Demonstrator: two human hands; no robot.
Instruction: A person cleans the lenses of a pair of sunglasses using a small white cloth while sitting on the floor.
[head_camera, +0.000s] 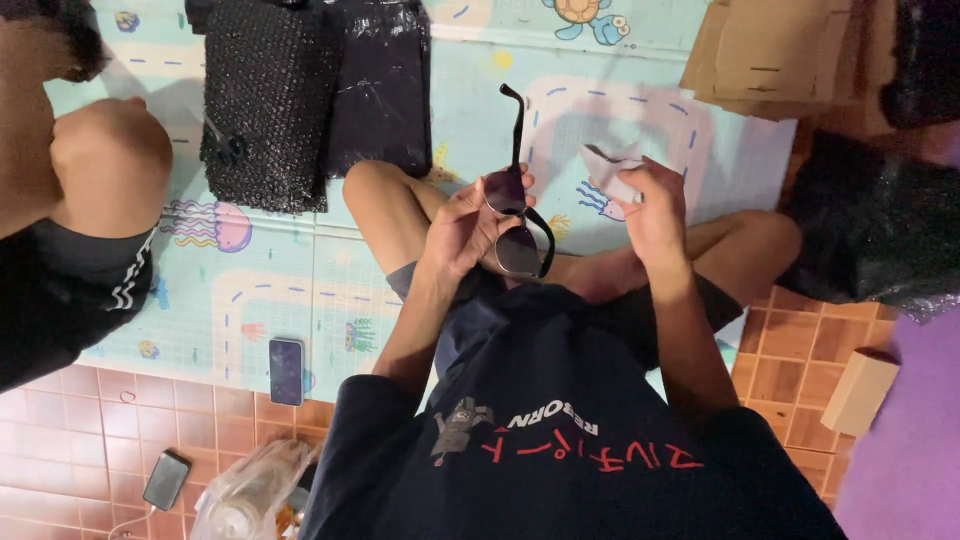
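A: Sunglasses (517, 225) — dark lenses, black frame, held at chest height over the person's crossed legs. One temple arm sticks straight up and away from the body.

B: Which hand has them?

A: Left hand (470, 228). Fingers pinched on the frame at the nearer lens, thumb on the lens edge. Clamped firmly on the glasses.

B: Right hand?

A: Right hand (655, 205) is closed around a small pale cloth (612, 172), just beside the sunglasses, not touching them. The hands are apart, a small gap between.

B: Surroundings?

A: The person sits on a pastel play mat (260, 290) with sea-creature prints, laid over orange floor tiles (70, 440). Stacks of black bubble-wrap sleeves (265, 100) lie on the mat ahead. Flat cardboard pieces (770, 50) sit top right. One phone (286, 370) is on the mat edge, another phone (166, 480) on the tiles. Crumpled clear plastic bag (250, 490) at the bottom. Another person's knee (110, 165) is at left, well apart.
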